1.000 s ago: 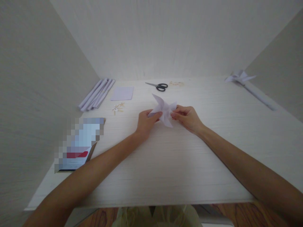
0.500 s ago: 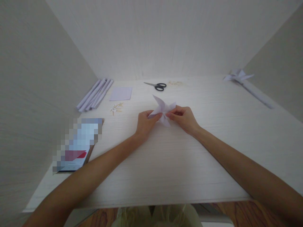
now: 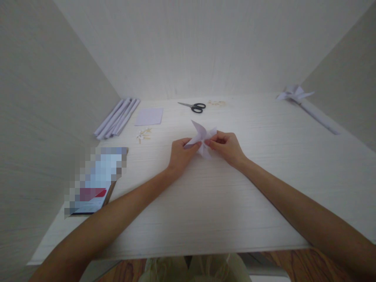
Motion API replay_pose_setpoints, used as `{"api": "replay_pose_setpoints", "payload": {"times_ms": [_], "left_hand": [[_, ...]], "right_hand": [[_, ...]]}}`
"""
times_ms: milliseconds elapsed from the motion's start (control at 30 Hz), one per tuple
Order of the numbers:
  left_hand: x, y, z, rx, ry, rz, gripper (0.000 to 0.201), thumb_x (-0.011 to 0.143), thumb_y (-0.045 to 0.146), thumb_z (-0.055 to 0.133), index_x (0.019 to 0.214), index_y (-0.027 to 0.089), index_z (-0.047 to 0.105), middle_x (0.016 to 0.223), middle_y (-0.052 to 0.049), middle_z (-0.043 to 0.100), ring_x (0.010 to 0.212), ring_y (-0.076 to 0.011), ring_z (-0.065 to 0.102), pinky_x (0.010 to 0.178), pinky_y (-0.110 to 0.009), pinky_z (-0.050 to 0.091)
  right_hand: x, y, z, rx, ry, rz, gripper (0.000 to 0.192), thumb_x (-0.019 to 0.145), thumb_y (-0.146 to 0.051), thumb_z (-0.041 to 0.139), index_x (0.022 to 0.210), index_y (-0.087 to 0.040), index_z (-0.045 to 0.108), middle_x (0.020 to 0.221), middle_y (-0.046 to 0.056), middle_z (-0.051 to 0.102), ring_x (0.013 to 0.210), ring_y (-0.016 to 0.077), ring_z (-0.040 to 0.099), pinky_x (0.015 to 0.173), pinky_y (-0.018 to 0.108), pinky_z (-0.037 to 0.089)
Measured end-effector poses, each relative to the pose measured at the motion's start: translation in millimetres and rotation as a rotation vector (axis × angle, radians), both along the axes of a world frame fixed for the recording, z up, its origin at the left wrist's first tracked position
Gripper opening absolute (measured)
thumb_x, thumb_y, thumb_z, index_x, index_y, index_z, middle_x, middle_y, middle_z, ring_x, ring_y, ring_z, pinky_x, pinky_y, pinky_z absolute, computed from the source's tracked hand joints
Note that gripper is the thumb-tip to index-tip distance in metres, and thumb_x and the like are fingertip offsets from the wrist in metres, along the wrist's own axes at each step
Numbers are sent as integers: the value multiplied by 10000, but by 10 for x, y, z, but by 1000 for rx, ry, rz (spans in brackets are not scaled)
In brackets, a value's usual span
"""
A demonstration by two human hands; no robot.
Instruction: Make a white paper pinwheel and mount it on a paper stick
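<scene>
Pinching a paper pinwheel (image 3: 200, 132), the left grip (image 3: 181, 152) and right grip (image 3: 227, 145) nearly meet. Black-handled scissors (image 3: 197, 107) lie beyond on the counter (image 3: 205, 211).

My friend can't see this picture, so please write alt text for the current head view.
A person's left hand and right hand hold a white paper pinwheel over a white table. Beyond it lie black-handled scissors; to the left are a paper square, pale rolls and a partly pixelated device, and at far right a second pinwheel on a stick.

A lit tablet (image 3: 101, 176) lies near the left wall (image 3: 44, 98); wood-grained floor (image 3: 308, 266) shows below.
</scene>
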State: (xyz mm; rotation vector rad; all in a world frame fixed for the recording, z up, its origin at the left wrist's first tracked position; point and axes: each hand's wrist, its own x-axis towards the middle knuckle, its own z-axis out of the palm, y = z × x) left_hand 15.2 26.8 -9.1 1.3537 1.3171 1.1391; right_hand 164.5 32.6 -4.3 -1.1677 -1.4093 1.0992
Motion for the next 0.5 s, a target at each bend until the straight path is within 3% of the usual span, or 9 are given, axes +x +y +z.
{"api": "replay_pose_setpoints", "payload": {"times_ms": [233,500], "left_hand": [[3,10,-1,-19,-22,15,269,604,359,625,717,120,672,622,-12,600,552,-108,502,532,-226,386],[2,3,-5,-2,-14,-2,278,612,368,615,724,121,672,613,-8,591,556,-109,504,548,-232,395]], "right_hand": [[42,52,-100,34,118,49,161,626,-261,655,551,-141,578,523,-51,457,490,56,407,471,220,291],[15,23,-24,36,-12,15,173,634,-270,646,550,-132,585,536,-45,447,482,55,382,461,227,274]]}}
